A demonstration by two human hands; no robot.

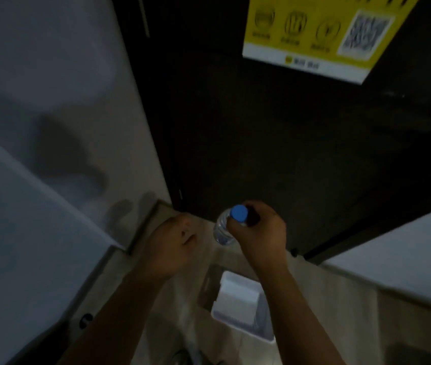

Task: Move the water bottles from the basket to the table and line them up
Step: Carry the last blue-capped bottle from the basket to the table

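The scene is dim. My right hand (257,230) grips a clear water bottle (223,231) by its neck, just below the blue cap (238,213), and holds it upright in the air. My left hand (172,241) hovers just left of the bottle with its fingers curled, holding nothing and not touching the bottle. Below my arms stands a white rectangular basket (238,304); I see no bottles in its visible part. No table surface with lined-up bottles is in view.
A dark door or panel (275,140) with a yellow poster (322,35) rises ahead. White walls (51,101) flank it left and right. Pale floor tiles (340,312) lie below, with a raised threshold (143,227) at the left.
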